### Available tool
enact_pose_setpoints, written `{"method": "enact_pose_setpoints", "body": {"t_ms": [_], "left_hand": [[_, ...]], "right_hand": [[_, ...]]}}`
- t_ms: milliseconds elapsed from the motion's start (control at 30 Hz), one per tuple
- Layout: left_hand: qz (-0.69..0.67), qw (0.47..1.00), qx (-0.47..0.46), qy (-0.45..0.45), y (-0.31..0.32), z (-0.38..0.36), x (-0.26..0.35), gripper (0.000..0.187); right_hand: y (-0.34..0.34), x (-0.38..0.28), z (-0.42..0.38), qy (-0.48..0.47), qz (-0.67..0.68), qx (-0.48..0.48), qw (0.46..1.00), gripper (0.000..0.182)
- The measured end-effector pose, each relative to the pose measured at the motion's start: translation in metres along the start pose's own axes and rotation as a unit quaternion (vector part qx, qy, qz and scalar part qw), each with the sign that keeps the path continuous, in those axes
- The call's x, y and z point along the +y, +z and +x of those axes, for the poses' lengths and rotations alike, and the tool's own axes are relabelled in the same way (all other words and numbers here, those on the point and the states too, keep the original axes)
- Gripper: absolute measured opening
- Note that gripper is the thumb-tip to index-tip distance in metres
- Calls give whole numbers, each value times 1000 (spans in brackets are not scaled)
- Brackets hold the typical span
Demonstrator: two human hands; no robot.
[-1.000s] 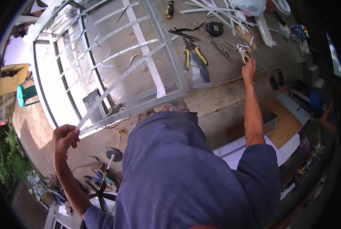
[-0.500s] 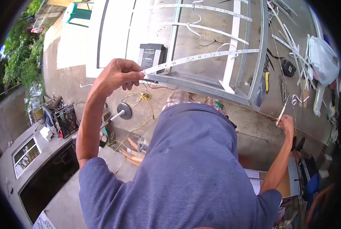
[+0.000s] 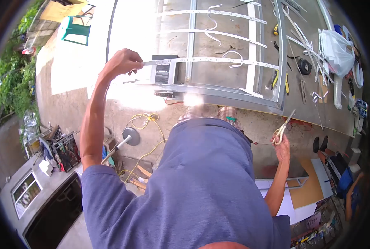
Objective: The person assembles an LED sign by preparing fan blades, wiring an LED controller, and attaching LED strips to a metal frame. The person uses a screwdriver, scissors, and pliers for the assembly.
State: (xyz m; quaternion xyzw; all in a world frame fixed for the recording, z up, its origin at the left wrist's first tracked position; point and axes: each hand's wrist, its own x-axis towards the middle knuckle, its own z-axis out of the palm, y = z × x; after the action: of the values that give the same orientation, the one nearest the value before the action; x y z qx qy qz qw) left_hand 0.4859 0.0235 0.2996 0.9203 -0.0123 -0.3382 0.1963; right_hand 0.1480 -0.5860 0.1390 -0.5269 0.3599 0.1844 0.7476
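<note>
A pair of scissors (image 3: 282, 128) is being gripped in the right hand (image 3: 282, 148), low and close to the body, fingers through the pale handles and the blades pointing up and away toward the frame. Whether the blades are parted cannot be made out.

Higher and farther out, the end of a long LED strip (image 3: 209, 60) is being pinched between thumb and fingers of the left hand (image 3: 120, 62), closed tight on it. The strip's long axis is running left to right across the metal frame (image 3: 234, 96), from that pinch toward the frame's right rail. The scissors are being held below the strip's far right end, well apart from it; the right hand is the nearer one to that end.

Under the strip, a black power supply box (image 3: 164, 69) is lying on the steel sheet (image 3: 218, 79), with more strips laid in rows above. Yellow-handled pliers (image 3: 280, 81) and a plastic bag (image 3: 336, 45) are lying to the right. Beyond, bare concrete (image 3: 69, 103) is being lit by sun, with a green stool (image 3: 75, 29) at the far left.
</note>
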Motion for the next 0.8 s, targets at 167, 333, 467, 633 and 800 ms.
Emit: {"method": "enact_pose_setpoints", "body": {"t_ms": [167,333,467,633,800], "left_hand": [[-94,990,-52,93,7,28,39,22],[-159,967,-54,194,39,48,71,25],[-165,958,-59,225,68,55,106,27],[-152,950,-30,271,99,74,129,25],[-197,941,-45,273,106,80,143,24]], "right_hand": [[10,37,-14,16,8,6,1000,37],[1,72,-28,40,-2,24,999,37],[-6,86,-35,60,15,34,998,35],[-17,90,-28,78,-7,25,997,29],[-21,84,-23,92,-22,32,995,28]]}}
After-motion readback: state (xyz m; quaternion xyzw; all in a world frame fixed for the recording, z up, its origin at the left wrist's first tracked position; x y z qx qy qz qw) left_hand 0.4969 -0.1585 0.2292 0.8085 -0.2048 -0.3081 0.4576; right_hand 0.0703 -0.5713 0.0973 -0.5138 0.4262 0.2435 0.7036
